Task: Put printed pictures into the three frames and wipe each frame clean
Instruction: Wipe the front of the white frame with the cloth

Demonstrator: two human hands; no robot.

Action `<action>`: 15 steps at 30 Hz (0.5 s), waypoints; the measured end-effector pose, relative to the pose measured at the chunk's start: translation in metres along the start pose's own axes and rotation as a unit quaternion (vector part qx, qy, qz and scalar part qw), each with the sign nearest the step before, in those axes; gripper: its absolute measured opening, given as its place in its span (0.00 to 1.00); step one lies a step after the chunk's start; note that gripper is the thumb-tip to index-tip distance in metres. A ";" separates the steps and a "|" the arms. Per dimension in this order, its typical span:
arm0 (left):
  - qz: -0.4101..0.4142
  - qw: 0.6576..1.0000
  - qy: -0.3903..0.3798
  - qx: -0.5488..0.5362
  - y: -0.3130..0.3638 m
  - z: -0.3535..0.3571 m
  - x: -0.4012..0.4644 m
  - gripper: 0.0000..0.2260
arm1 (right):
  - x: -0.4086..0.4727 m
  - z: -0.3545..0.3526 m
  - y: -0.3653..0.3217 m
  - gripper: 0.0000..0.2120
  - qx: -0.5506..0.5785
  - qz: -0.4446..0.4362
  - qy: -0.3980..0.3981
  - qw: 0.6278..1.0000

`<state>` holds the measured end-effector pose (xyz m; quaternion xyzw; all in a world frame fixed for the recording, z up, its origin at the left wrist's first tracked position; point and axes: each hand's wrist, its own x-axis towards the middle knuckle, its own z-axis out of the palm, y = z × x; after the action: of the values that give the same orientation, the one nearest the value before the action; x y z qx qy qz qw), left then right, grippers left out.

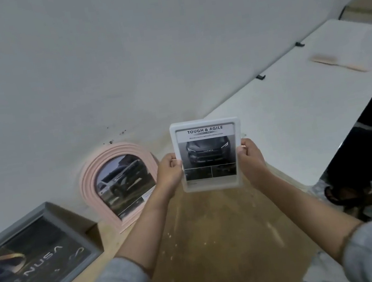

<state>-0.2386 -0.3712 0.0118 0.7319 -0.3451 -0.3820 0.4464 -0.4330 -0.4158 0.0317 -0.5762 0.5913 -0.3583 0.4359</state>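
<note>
I hold a white rectangular frame (pixel 208 154) upright in front of me, above the wooden table (pixel 214 238). It shows a car picture headed "TOUGH & AGILE". My left hand (pixel 170 172) grips its left edge and my right hand (pixel 250 157) grips its right edge. A pink arched frame (pixel 119 187) with a car picture leans against the wall behind my left hand. A grey rectangular frame (pixel 36 262) with a dark picture stands at the far left, also against the wall.
A white table (pixel 308 108) stretches to the right along the wall, with a pale wooden strip (pixel 337 63) lying on it. Someone's dark-clothed legs and sandal (pixel 347 194) are on the floor at the right.
</note>
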 end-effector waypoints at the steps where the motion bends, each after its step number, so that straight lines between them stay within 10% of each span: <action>1: 0.001 1.000 -0.011 0.002 -0.003 0.005 0.012 0.05 | 0.011 0.004 0.005 0.09 0.000 0.005 0.007 1.000; 15: 0.010 0.999 -0.033 -0.020 -0.044 0.007 0.014 0.05 | 0.005 0.030 0.050 0.09 0.027 0.056 -0.013 0.998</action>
<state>-0.2309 -0.3701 -0.0342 0.7064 -0.3589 -0.4086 0.4531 -0.4231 -0.4144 -0.0265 -0.5352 0.6069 -0.3417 0.4780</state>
